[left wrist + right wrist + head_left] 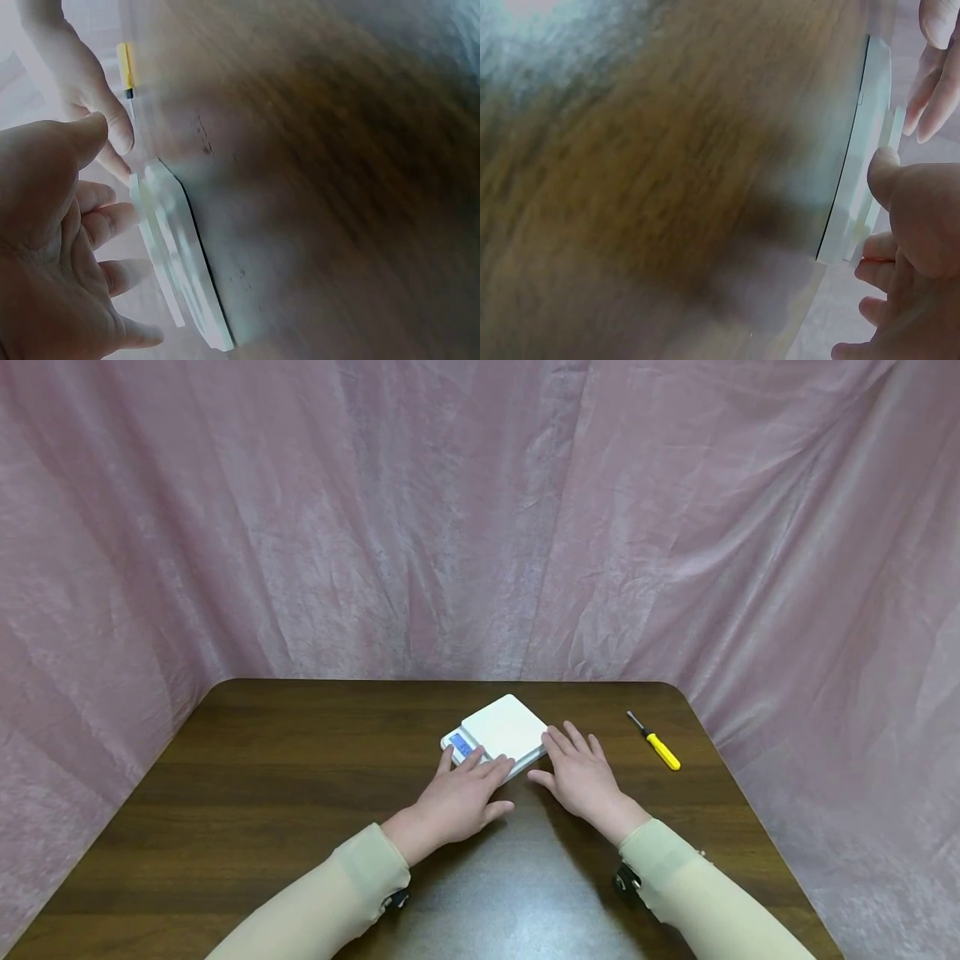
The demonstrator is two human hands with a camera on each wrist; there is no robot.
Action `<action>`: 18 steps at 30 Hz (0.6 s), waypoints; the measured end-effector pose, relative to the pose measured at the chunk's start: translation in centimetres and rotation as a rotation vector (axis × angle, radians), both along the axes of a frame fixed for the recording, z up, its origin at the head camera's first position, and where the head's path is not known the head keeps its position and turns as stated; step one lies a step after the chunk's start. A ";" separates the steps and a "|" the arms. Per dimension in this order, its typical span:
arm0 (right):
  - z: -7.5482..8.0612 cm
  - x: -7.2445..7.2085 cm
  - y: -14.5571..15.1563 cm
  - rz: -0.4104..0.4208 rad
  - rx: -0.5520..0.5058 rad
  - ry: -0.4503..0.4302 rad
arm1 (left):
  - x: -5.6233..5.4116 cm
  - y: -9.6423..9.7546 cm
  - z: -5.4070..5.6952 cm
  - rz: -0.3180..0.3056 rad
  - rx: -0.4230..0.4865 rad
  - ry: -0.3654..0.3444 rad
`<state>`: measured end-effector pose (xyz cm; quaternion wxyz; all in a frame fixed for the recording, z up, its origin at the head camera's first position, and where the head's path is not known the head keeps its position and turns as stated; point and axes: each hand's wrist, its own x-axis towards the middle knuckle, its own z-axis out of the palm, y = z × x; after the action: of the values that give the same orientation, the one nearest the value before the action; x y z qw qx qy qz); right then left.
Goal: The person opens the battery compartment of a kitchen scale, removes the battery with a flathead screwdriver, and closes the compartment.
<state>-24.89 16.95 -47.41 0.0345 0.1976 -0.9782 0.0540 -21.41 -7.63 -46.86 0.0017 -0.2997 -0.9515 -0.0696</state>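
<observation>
A white digital kitchen scale [506, 727] lies at an angle on the table, its small blue display at the left end. My left hand [459, 797] reaches over the scale's near side with spread, mostly straight fingers, the fingertips at the display and the near edge. At the right corner of the scale, the fingertips of my right hand [583, 777] touch or nearly touch the platform's edge, fingers extended. In the left wrist view the scale [187, 255] shows edge-on beside the left fingers. The right wrist view has the scale's side [855, 165] next to the right thumb.
A screwdriver [662, 750] with a yellow handle lies to the right of the right hand. The dark brown wooden table [247, 793] has rounded far corners. Pink drapes [450, 527] hang behind and on both sides.
</observation>
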 end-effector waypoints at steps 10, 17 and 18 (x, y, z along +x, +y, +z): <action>0.0 -0.8 0.1 0.037 -0.051 0.059 | 0.0 0.3 0.2 -0.026 -0.002 -0.001; -0.3 -0.8 0.4 0.019 -0.102 0.042 | -0.4 -0.1 0.6 -0.029 0.033 -0.002; -0.4 -0.7 0.5 0.017 -0.108 0.043 | -0.5 -0.2 0.6 -0.026 0.043 0.000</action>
<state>-25.55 17.44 -47.78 0.0655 0.2048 -0.9712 0.1030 -21.88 -7.85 -46.24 0.0072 -0.3117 -0.9459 -0.0899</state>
